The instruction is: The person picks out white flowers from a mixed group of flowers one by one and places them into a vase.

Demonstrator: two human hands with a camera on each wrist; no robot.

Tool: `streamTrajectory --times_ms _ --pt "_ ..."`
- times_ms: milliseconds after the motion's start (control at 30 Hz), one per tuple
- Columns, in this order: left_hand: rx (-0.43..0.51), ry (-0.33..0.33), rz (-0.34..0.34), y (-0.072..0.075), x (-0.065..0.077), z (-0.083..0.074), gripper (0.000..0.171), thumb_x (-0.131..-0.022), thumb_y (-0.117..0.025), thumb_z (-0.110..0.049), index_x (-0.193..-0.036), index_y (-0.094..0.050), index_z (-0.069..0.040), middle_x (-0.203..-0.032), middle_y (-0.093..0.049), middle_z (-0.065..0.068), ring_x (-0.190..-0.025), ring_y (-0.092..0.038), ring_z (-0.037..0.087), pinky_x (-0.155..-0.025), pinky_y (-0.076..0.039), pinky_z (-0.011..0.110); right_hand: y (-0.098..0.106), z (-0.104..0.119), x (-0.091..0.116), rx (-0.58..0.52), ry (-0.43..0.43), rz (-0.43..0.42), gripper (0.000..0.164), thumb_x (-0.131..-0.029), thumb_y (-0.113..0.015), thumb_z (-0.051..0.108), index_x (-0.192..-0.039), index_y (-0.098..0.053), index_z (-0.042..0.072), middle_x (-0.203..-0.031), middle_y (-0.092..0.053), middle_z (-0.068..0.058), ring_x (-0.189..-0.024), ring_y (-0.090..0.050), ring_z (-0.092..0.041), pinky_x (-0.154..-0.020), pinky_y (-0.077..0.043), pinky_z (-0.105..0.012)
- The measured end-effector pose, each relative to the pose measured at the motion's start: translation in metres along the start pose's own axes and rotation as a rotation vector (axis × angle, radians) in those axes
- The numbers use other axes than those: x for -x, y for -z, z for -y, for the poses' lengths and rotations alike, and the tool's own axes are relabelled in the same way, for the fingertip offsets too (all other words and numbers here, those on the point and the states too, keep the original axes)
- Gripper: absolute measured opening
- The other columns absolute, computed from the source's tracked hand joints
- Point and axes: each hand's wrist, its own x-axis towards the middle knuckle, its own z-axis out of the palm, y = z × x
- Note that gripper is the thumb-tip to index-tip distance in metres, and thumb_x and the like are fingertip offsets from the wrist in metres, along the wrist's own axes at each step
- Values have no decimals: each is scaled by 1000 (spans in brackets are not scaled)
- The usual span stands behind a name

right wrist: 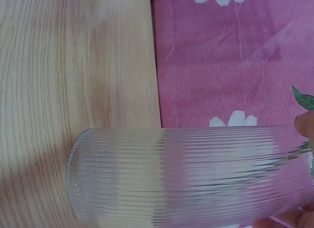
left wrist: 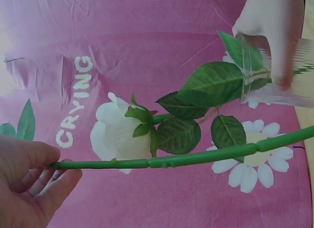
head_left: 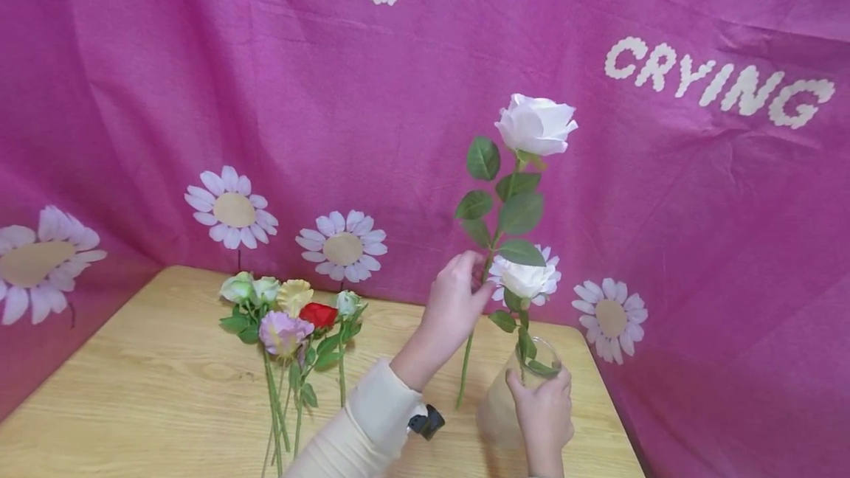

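Observation:
My left hand (head_left: pixel 454 299) pinches the green stem of a tall white rose (head_left: pixel 536 125) and holds it upright, left of a clear ribbed glass vase (head_left: pixel 499 413). In the left wrist view that stem (left wrist: pixel 201 155) runs from the fingertips across the picture. My right hand (head_left: pixel 546 413) grips the vase near its rim, thumb on one side and fingers on the other. A second white rose (head_left: pixel 526 280) stands in the vase, its leaves at the rim. The right wrist view shows the vase's ribbed wall (right wrist: pixel 196 174), with fingers at its upper end.
Several cut flowers lie on the wooden table (head_left: pixel 173 375) at the left, among them a red rose (head_left: pixel 319 315), a purple flower (head_left: pixel 284 333) and a yellow one (head_left: pixel 295 296). A pink cloth (head_left: pixel 398 109) printed with daisies hangs behind the table.

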Motion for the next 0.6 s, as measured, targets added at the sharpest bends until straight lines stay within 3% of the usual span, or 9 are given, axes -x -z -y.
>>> streamTrajectory --times_ms 300,600 --pt "30 -93 -61 -3 -2 -8 16 -78 -65 -2 -92 -57 1 -80 -57 8 -70 -58 15 -60 -45 13 -3 -3 -2 11 11 1 81 -72 -66 43 -127 -29 -3 -116 -45 -29 -98 -48 -47 -70 -39 -63" --pt "140 -80 -32 -10 -1 -21 28 -83 -62 -6 -109 -55 -1 -86 -56 6 -72 -59 11 -62 -45 11 -5 -4 -2 0 25 -14 79 -72 -66 41 -125 -30 -3 -115 -46 -28 -98 -49 -47 -69 -39 -63"
